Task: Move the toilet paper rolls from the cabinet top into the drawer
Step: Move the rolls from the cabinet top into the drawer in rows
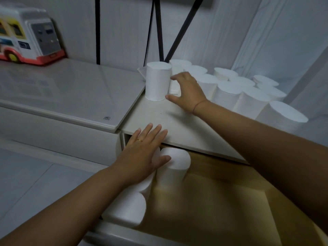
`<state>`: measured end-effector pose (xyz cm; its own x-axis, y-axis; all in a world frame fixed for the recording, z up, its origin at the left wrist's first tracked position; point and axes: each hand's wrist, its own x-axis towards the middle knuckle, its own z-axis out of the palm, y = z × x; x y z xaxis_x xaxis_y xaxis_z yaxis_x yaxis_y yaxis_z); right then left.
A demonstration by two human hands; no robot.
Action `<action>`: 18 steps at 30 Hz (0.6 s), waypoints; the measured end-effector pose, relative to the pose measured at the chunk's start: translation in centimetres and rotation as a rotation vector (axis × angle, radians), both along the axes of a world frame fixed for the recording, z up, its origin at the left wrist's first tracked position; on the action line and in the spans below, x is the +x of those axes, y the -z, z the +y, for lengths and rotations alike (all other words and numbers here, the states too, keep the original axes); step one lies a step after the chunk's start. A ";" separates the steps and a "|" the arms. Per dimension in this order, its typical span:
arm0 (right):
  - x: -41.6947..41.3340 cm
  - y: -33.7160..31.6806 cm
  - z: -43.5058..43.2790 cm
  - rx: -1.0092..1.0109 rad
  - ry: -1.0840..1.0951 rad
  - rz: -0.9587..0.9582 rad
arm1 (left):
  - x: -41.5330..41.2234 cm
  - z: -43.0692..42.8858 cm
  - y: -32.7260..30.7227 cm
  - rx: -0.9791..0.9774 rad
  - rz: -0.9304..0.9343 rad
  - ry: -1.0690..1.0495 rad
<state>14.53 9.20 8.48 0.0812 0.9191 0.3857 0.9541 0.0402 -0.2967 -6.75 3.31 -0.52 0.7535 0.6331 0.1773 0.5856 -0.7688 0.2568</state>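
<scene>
One legible mark noted: a small "CCC" oval certification logo [107, 118], printed near the front right corner of the glass top [71, 93]. Panels and stickers on the toy bus [26, 34] are too blurred to read.

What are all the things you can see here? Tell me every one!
Toilet paper rolls on the cabinet top: about a dozen, white, standing upright in a bunch at the back right; one roll stands apart at the left.
Toilet paper rolls in the drawer: at least three, white, along its left side; one stands upright.
Drawer: one, tan inside, pulled open below the cabinet top.
Toy bus: one, white and red, far left on the grey top.
Left hand: open, over the drawer rolls.
Right hand: open, beside the lone roll.
</scene>
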 end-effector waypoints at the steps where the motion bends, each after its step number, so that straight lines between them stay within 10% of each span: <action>1: 0.3 -0.7 1.3 -0.016 -0.007 -0.022 | 0.0 0.2 0.2 -0.002 0.008 -0.005; 18: 2.7 -1.0 17.1 -0.294 -0.046 -0.155 | -0.4 5.1 1.6 -0.072 -0.002 -0.058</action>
